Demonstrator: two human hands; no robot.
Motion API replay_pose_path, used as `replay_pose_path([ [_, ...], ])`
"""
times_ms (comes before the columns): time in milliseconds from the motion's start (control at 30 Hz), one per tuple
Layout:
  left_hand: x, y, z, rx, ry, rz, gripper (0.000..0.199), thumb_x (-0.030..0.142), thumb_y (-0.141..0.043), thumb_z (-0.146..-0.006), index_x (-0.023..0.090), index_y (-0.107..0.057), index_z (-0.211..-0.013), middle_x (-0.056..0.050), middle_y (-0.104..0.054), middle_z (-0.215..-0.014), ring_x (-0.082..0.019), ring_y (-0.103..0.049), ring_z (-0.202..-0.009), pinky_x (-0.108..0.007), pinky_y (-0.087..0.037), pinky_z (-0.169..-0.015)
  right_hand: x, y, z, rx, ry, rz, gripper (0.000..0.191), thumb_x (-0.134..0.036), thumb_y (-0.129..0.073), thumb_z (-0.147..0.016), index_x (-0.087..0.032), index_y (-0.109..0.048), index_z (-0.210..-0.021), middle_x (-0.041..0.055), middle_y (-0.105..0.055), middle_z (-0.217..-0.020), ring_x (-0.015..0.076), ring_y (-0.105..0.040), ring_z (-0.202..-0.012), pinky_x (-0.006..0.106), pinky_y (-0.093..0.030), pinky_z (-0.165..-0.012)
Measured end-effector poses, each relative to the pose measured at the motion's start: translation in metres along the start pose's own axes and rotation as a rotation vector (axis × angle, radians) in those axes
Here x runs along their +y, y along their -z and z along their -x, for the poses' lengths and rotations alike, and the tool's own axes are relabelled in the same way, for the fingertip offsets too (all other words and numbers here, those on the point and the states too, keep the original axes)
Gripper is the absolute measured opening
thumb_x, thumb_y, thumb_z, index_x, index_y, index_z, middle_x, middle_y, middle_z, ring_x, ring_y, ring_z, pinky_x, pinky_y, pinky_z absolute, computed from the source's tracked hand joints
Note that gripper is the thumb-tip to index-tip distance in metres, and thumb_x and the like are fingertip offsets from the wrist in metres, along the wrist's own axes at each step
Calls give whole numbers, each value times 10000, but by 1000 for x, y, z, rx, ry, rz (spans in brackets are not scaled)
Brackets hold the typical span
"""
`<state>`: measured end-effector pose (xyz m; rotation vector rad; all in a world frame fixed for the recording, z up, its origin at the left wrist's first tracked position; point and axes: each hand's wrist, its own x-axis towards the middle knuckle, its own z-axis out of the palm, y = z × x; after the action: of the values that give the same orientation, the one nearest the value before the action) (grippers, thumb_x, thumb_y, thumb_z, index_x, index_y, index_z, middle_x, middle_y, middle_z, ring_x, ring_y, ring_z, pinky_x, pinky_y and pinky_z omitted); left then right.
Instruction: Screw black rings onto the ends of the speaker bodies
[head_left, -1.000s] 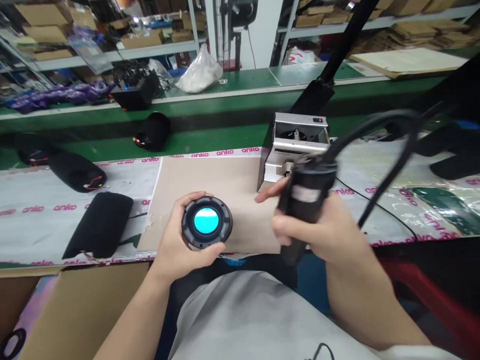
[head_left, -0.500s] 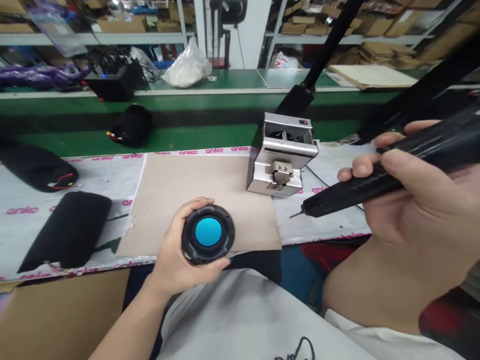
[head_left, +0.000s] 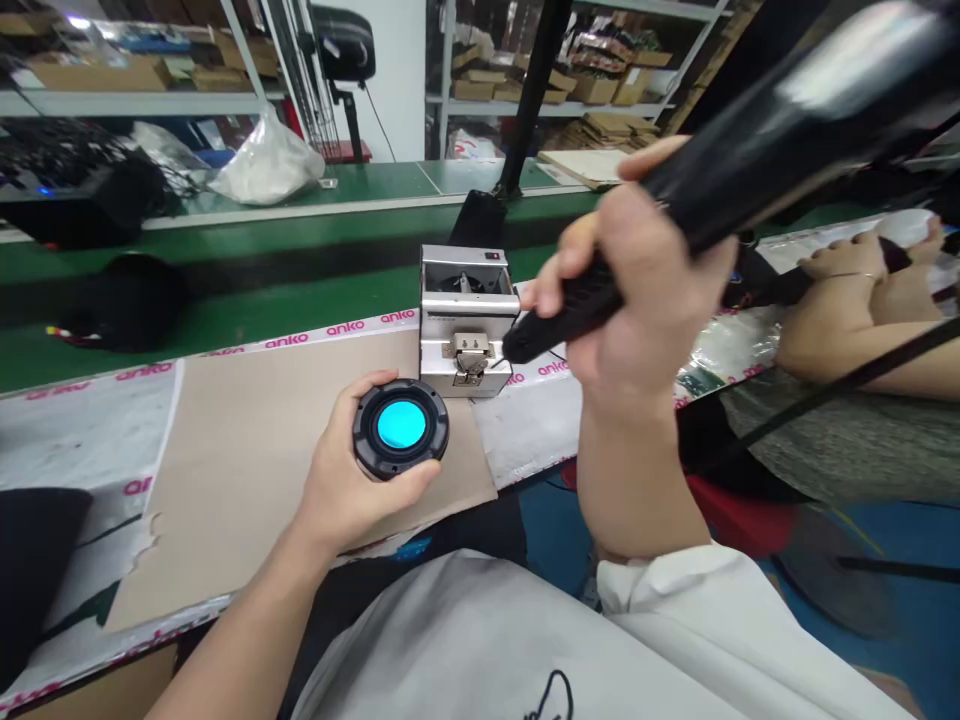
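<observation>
**Left hand.** The left hand [head_left: 337, 470] grasps a round black speaker driver [head_left: 400, 429] with a bright blue centre. The fingers are curled under and around the ribbed rim, with the thumb along its upper left edge. The blue face points upward. The unit is positioned over the right part of a cardboard sheet [head_left: 262, 460], near its front edge. Contact with the sheet cannot be confirmed.

**Right hand.** The right hand [head_left: 630, 270] is raised, and its fingers are clenched around the barrel of a black electric screwdriver [head_left: 712, 205]. The tool slants down and to the left, and its nose lies just beside the right front corner of a stainless-steel screw feeder [head_left: 465, 320]. Contact between the two cannot be confirmed.

**Surroundings.** The feeder stands at the rear edge of the cardboard sheet, on a white liner printed with pink "anko" lettering [head_left: 525, 425]. This liner covers the counter. A black fabric-covered cylinder [head_left: 30, 570] lies at the left edge of the view, and a second [head_left: 124, 300] lies on the green rear section of the counter [head_left: 300, 270]. A co-worker's hand [head_left: 844, 265] rests at the far right, well apart from both of the person's hands.
</observation>
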<state>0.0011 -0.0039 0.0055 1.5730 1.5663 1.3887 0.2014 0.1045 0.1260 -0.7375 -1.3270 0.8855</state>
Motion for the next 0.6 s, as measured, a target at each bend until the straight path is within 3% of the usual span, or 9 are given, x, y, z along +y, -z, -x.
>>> replay_pose_path([
  [100,-2,0,1,3,-7,6,808,410,-935,-664,228,-599,-1376,-114,-728,-1346,-331,-747,-1216,-438,-628,-1031,22,-15,-2,-116,-8,-77,296,-347,-770,-889,-314,-496,-996,-66,-508,-674,155,-517,-514,371,-500,-547],
  [200,-3,1,3,7,-11,20,812,408,-932,-673,220,-593,-1386,-126,-727,-1361,-338,-734,-1253,-451,-611,-1068,40,-22,-7,-138,-65,-74,483,-643,-828,-833,-315,-485,-924,-75,-479,-645,134,-461,-495,359,-441,-513],
  [400,-2,-1,2,2,-1,41,813,404,-925,-669,212,-587,-1383,-135,-727,-1366,-340,-734,-1263,-454,-608,-1079,71,-31,-18,-142,-148,-95,840,-1092,-589,-643,-325,-447,-957,-81,-456,-573,145,-449,-500,337,-366,-488],
  [467,-2,-1,1,5,-10,40,809,411,-932,-666,211,-591,-1372,-132,-728,-1361,-338,-738,-1257,-447,-613,-1073,78,-33,-18,-144,-155,-98,906,-1143,-535,-581,-317,-440,-942,-86,-450,-536,137,-422,-483,332,-347,-488],
  [600,-4,-1,0,23,-42,40,792,398,-938,-671,206,-596,-1359,-131,-731,-1364,-330,-741,-1262,-435,-608,-1083,78,-33,-8,-174,-139,-146,778,-1032,-604,-748,-291,-452,-930,-80,-493,-572,129,-459,-453,328,-346,-451],
])
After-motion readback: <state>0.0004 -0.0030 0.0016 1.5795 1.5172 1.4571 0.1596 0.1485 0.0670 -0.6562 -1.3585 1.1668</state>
